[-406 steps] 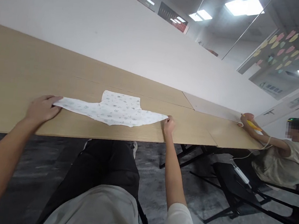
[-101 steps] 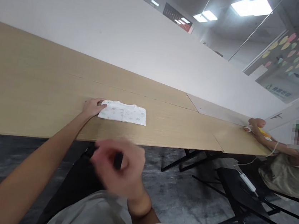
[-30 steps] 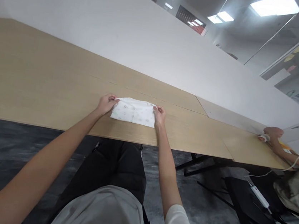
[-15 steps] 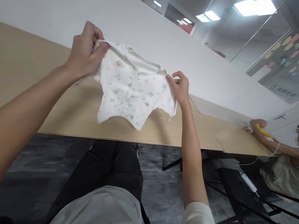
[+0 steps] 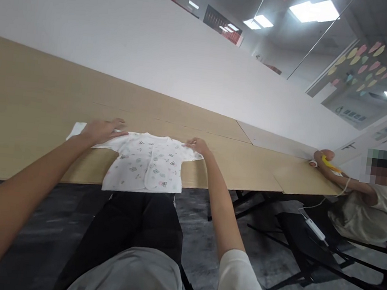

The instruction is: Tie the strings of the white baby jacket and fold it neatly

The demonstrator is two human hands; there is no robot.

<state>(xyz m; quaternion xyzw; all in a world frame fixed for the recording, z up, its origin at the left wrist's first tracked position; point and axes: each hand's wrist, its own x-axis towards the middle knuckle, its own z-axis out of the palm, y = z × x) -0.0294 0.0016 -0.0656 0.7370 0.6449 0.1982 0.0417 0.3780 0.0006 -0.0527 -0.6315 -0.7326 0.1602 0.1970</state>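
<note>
A white baby shirt (image 5: 147, 163) with small printed figures and a front placket lies face up on the table, its sleeves spread to both sides. Its lower hem reaches over the table's front edge. My left hand (image 5: 103, 133) rests on the left sleeve near the shoulder, fingers stretched and apart. Beyond its wrist, the sleeve's end sticks out. At the right shoulder, my right hand (image 5: 198, 146) touches the sleeve with its fingers extended inward.
The long wooden table (image 5: 29, 80) runs along a white wall (image 5: 88, 26). At the far right a person (image 5: 374, 212) sits handling a doll (image 5: 327, 155) with something yellow. A black folding chair (image 5: 302, 236) carrying a white power strip (image 5: 314, 229) stands between us.
The shirt has come down from the air, where both hands held it by the shoulders, and now lies flat on the table. Both hands have lowered with it and loosened.
</note>
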